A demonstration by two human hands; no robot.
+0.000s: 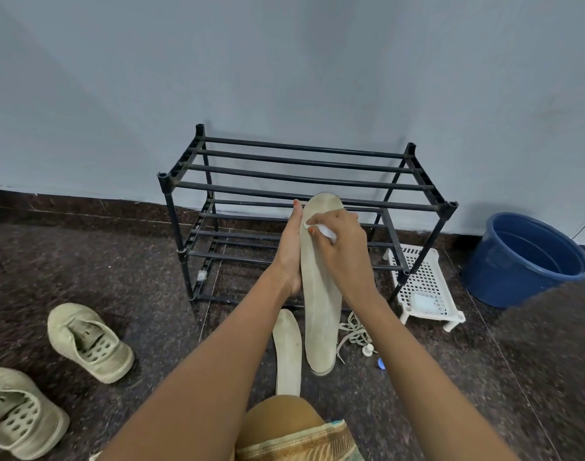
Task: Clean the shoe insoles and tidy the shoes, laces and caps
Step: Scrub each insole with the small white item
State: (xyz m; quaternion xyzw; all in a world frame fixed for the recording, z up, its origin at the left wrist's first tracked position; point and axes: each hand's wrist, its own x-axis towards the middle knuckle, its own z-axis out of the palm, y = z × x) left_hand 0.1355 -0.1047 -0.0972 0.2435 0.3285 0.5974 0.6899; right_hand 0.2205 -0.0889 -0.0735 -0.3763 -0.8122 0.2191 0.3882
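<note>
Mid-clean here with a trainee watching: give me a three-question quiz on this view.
1. True or false: both shoes lie on the floor, off the rack.
2. What does the right hand press on the held insole? A brush, B white wipe, C bottle.
3. Fill in: the second insole lies on the ____.
Key: 1 true; 2 B; 3 floor.
</note>
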